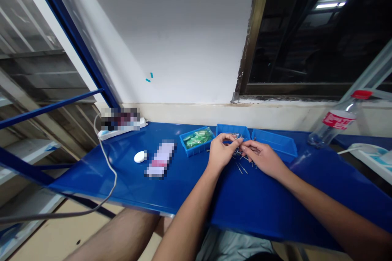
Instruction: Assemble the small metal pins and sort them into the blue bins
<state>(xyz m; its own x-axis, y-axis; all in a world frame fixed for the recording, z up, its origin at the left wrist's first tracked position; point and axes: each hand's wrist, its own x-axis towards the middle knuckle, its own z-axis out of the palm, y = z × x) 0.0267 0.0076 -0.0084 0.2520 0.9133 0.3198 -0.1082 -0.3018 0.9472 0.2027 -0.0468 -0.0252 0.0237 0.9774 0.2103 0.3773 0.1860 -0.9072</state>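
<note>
On the blue desk, just in front of three bins, my left hand and right hand meet with fingers pinched close, probably to steady something small; I can't tell what. Thin metal pins lie beneath, near enough to pick up easily. The green pieces sit apart in the left bin, likely to prevent mixing.

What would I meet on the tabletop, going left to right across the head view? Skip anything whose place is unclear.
Round white object, pixelated flat item, blue bin of green pieces, left hand, right hand, red-capped plastic bottle.
</note>
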